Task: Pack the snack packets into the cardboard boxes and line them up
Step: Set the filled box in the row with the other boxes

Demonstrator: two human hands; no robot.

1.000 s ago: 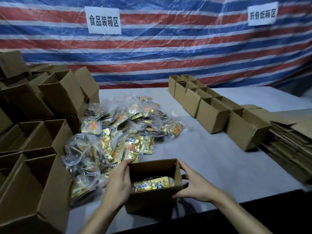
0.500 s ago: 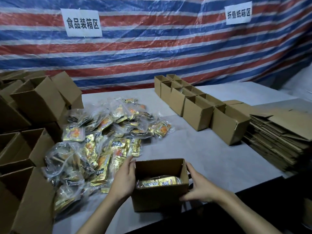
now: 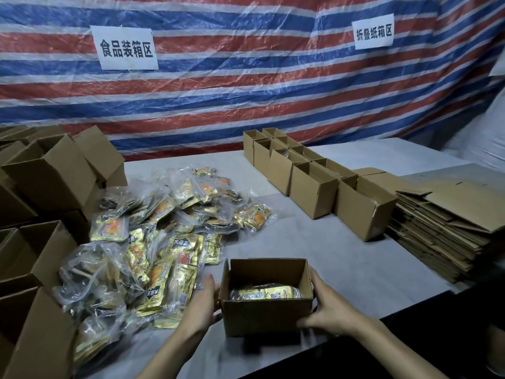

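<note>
At the table edge, left hand (image 3: 203,305) and right hand (image 3: 329,307) clasp the box (image 3: 266,317).

A grey tabletop (image 3: 314,242) is seen, with a dark near edge. A heap of packets (image 3: 153,236) is spread over its left-centre part. Open boxes (image 3: 41,187) are piled along the left side, some tilted. 1 open box (image 3: 266,314) is set near the front edge, just right of the heap, with gold packets inside. A double row of open boxes (image 3: 314,184) is lined up from the back toward the right, their sides touching. A stack of flattened cartons (image 3: 448,225) is laid at the right edge, just beside the nearest box of the row.
</note>
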